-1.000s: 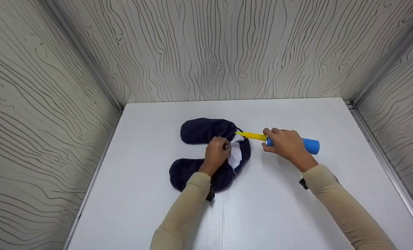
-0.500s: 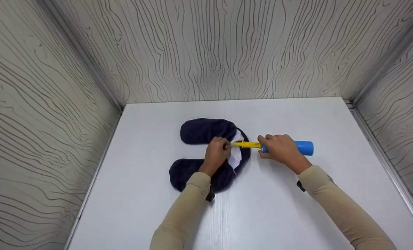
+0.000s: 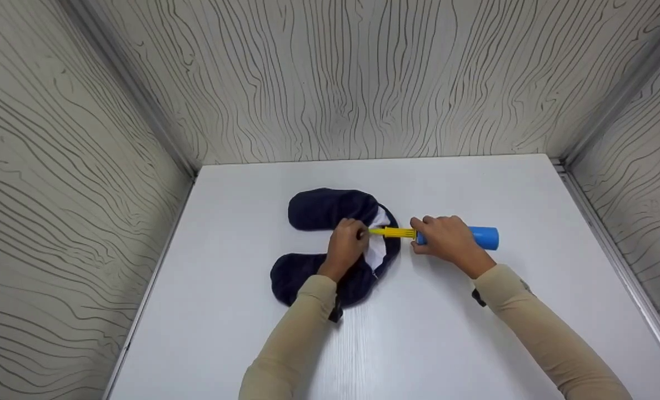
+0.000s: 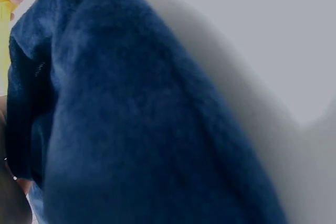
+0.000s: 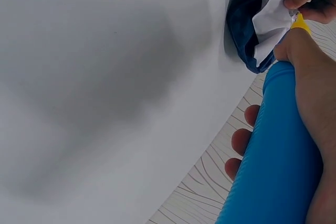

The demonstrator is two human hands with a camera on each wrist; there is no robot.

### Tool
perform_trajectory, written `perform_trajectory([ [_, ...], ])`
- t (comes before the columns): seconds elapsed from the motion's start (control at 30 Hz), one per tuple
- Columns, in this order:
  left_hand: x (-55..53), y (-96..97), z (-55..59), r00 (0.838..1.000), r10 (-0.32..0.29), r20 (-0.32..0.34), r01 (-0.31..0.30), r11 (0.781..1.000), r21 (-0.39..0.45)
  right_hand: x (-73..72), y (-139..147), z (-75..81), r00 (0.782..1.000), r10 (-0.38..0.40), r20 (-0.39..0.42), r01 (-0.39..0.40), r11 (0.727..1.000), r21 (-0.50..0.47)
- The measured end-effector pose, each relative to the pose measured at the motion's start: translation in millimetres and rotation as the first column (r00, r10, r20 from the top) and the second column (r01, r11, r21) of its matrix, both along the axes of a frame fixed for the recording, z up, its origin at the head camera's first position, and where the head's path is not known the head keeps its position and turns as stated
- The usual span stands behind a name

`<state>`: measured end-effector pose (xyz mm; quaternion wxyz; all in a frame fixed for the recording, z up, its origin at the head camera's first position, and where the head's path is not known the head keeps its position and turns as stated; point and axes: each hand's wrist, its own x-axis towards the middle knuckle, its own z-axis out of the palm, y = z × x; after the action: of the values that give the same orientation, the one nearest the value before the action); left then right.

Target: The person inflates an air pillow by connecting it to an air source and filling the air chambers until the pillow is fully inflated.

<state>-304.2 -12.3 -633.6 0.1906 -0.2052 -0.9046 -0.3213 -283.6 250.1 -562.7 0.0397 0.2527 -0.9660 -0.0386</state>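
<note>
A dark navy, U-shaped plush neck pillow (image 3: 330,208) lies with its curve to the right, its cover unzipped there over a white inner lining (image 3: 374,253). My left hand (image 3: 345,247) reaches across the pillow and pinches a small clear valve (image 5: 293,12) at the lining. In my right hand (image 3: 446,239) is a blue hand pump (image 3: 484,238), gripped round its barrel near the yellow nozzle (image 3: 399,232). The nozzle's tip is right at the left fingertips, at the valve. The left wrist view is mostly filled by navy plush (image 4: 126,98).
The pillow rests on a white table (image 3: 224,344). Wood-grain panels (image 3: 330,78) rise behind the table and at both sides, with metal rails (image 3: 619,261) along the edges.
My right hand has brought the pump left and slightly toward me, so its nozzle moved from the pillow's upper edge to the left fingertips. The left hand has stayed in place.
</note>
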Motion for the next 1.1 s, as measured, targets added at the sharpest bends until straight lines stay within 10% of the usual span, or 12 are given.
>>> perform_trajectory([
  [0.63, -1.3, 2.1, 1.9, 0.999, -0.037, 0.011, 0.037, 0.999, 0.001, -1.6, -8, 9.7, 0.998, -0.021, 0.064, 0.021, 1.0, -0.001],
  [1.1, 0.3, -0.2, 7.7, 0.997, -0.054, 0.049, 0.056, 0.998, -0.025, 5.4, -23, 14.2, 0.999, -0.021, -0.037, 0.022, 0.999, 0.044],
])
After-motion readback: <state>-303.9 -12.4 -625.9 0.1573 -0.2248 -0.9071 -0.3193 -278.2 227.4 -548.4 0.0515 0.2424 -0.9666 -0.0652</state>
